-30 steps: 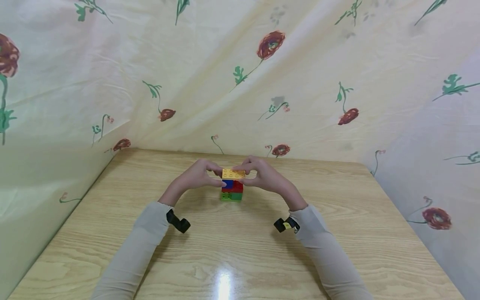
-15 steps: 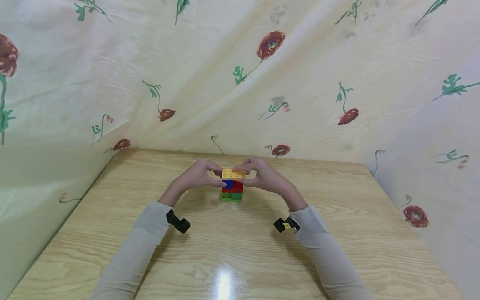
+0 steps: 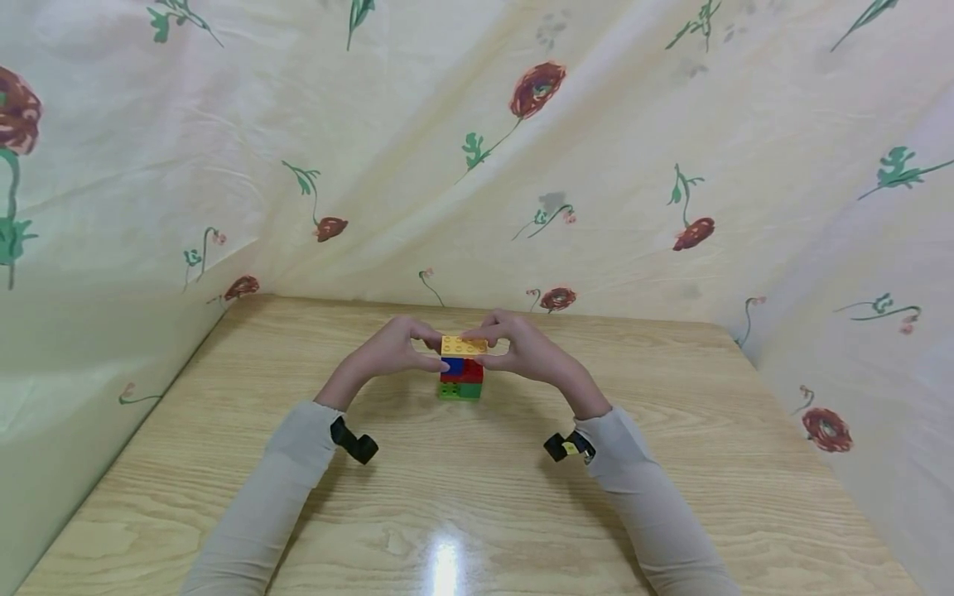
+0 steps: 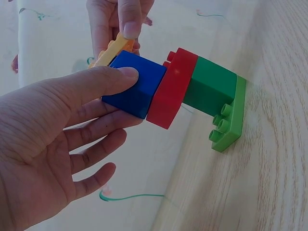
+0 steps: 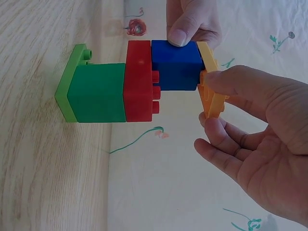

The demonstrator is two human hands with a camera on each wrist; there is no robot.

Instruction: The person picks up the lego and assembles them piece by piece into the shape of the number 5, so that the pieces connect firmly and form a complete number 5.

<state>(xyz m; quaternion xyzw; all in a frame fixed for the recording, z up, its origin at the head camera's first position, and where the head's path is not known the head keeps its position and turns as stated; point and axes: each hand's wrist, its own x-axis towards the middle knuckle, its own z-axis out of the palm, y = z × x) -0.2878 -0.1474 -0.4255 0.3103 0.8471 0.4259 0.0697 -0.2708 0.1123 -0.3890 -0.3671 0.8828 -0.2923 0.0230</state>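
A short tower of toy building bricks stands on the table. A thin light green brick [image 4: 236, 120] forms its base, bearing a dark green brick [image 5: 98, 94]. Above come a red brick [image 5: 137, 94] and then a blue brick [image 4: 144, 82]. A thin yellow-orange brick [image 3: 456, 347] tops the tower, sticking out past the blue one on the right. My left hand [image 3: 393, 348] pinches the blue brick from the left, thumb on its near face. From the right, my right hand [image 3: 527, 351] pinches the yellow brick between thumb and fingers.
The light wooden table [image 3: 462, 488] extends around the tower. Flower-printed cloth [image 3: 417, 165] hangs behind it and along both sides. Black wrist cameras, left [image 3: 354, 440] and right [image 3: 570, 447], sit at the cuffs above the tabletop.
Both hands and the brick tower keep the same positions. Only the cloth at the right has shifted, its lower red flower now farther left than one second ago.
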